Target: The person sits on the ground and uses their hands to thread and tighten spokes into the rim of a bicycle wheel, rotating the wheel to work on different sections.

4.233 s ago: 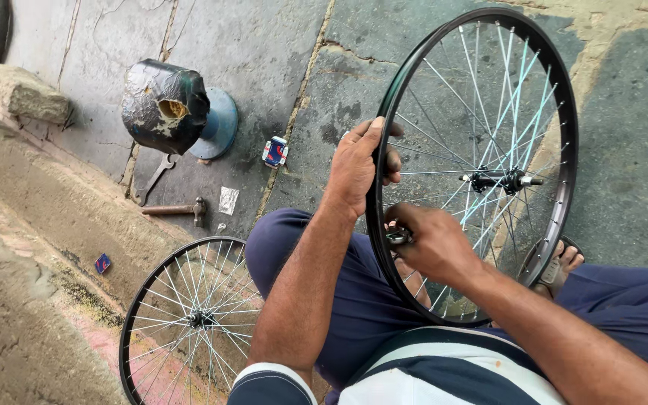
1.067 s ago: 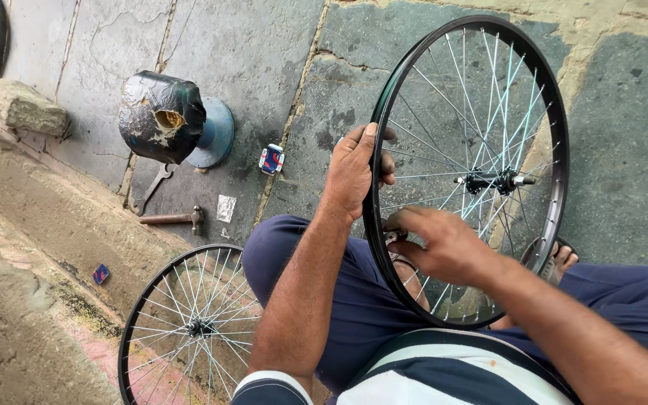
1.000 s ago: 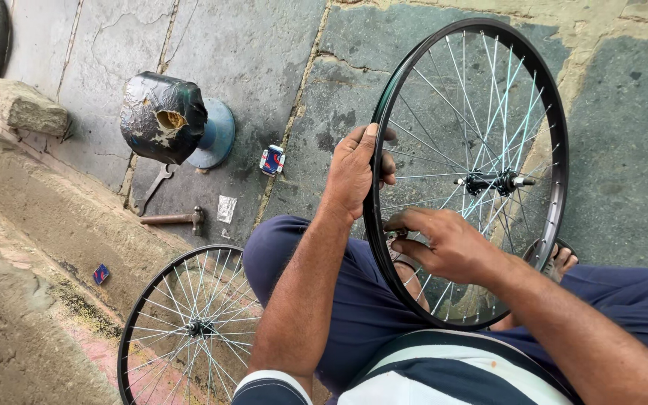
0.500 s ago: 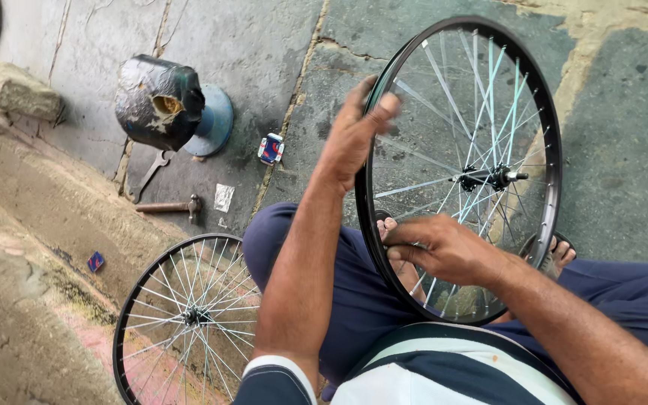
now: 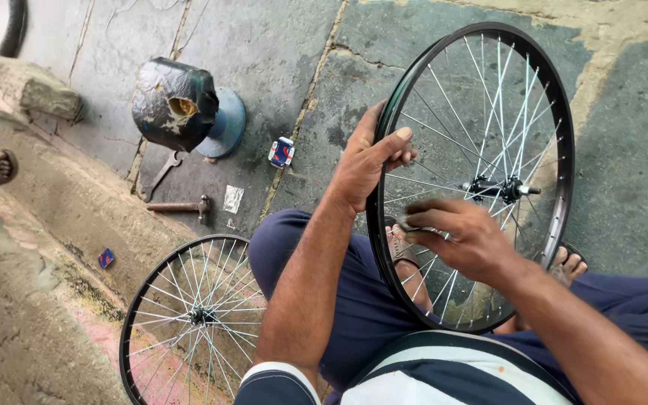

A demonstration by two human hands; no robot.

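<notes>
Wheel [image 5: 556,225], black-rimmed with silver spokes, stands upright at right of frame. Left hand [image 5: 365,161] curls around its rim; right hand [image 5: 459,236] pinches, perhaps, a spoke.

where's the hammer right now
In the head view the hammer lies on the concrete at left, just below the spanner and the wrapped dark block, beside a small white packet and above the spare wheel.
</notes>
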